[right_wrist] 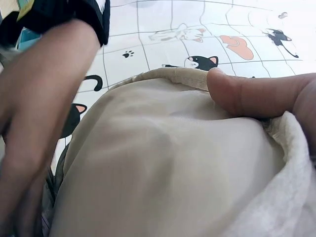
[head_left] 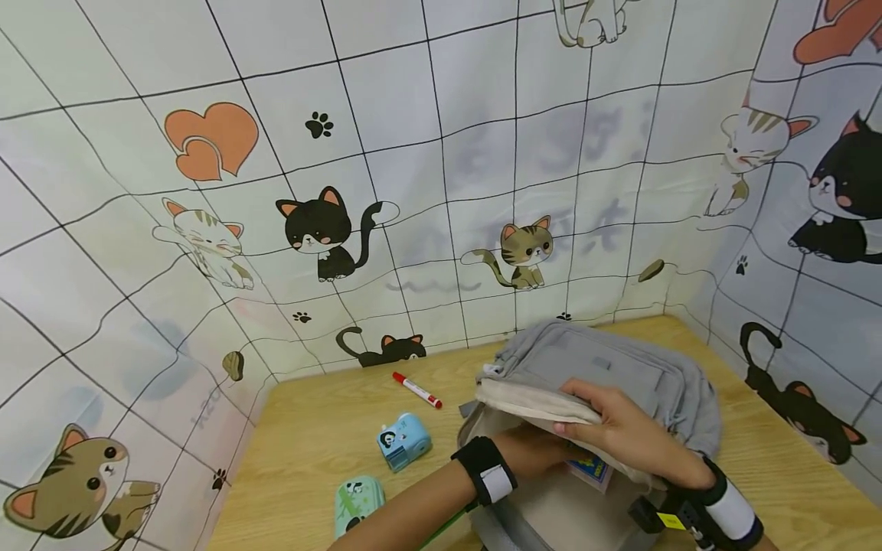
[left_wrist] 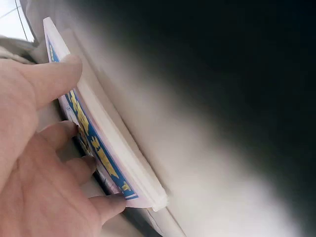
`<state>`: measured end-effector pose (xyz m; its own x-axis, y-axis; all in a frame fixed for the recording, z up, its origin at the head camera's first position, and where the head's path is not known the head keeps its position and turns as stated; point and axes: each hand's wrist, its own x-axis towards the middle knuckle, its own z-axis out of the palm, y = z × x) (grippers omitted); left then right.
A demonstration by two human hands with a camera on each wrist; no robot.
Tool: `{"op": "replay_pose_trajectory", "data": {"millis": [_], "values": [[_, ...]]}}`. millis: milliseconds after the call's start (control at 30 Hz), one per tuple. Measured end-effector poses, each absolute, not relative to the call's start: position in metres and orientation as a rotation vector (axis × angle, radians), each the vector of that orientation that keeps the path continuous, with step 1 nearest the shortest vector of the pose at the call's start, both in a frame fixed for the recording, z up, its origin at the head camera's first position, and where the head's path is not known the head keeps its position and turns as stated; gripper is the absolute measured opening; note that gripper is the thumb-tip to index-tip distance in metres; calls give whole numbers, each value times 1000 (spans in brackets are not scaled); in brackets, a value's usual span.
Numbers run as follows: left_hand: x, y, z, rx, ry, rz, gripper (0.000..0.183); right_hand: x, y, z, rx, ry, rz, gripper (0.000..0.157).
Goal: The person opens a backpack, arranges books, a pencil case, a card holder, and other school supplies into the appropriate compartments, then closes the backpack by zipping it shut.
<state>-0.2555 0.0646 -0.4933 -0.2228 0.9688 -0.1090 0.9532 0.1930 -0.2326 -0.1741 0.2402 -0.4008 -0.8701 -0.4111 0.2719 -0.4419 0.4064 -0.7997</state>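
**Dual-Hand Step: Hold Open, Grip Inside**

Clock directions are read in the head view, centred on my left hand (head_left: 543,451).

Left grip: my thumb and bent fingers close to the thickness of a rectangular, pale-edged book (left_wrist: 106,150) with a blue, yellow-lettered cover. The thumb lies over its edge; the fingertips bear on the cover.

Right grip: my right hand (head_left: 616,425), at 2 o'clock, pinches the beige-lined fabric flap (head_left: 530,398) of a grey cloth backpack (head_left: 592,360), thumb against the lining.

Location: the book shows at 3 to 4 o'clock, in the backpack's mouth, under the raised flap.

Step in hand: I judge it to be guiding the book at the mouth; whether inward or outward, I cannot tell.

Next move: it calls for a lifted flap, a firm left hold and corners clear of the lining. A slack right pinch could drop the flap onto my left hand.

Apart from both hands: a red-capped white marker (head_left: 417,390) at 10 o'clock, a light-blue, panda-printed block (head_left: 406,441) at 9, a mint-green, rounded panda case (head_left: 358,501) between 8 and 9.
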Motion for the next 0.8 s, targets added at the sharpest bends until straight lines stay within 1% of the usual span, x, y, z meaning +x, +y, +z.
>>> {"op": "replay_pose_trajectory", "data": {"millis": [100, 200, 333, 467, 567, 600, 667, 733, 800], "values": [[-261, 72, -489, -1892, -2460, 298, 30, -173, 237, -403, 812, -2593, 1526, 18], [-261, 73, -482, -1836, -2550, 244, 26, -173, 234, -405, 833, -2583, 1569, 17], [-261, 72, -478, -1803, -2609, 157, 27, -173, 234, -405, 837, -2590, 1563, 17], [-258, 63, -474, -1914, -2608, 49, 41, -171, 239, -402, 806, -2610, 1495, 17], [-247, 40, -455, -2075, -2604, -102, 48, -169, 245, -400, 805, -2627, 1478, 18], [-243, 30, -446, -2123, -2605, -180, 47, -168, 246, -401, 805, -2633, 1501, 19], [-239, 4, -429, -2171, -2644, -444, 38, -167, 248, -403, 824, -2645, 1528, 21], [-240, -24, -414, -2110, -2695, -766, 30, -164, 248, -407, 856, -2669, 1551, 24], [-250, -47, -405, -1968, -2696, -1050, 25, -160, 246, -414, 904, -2689, 1522, 28]]}}
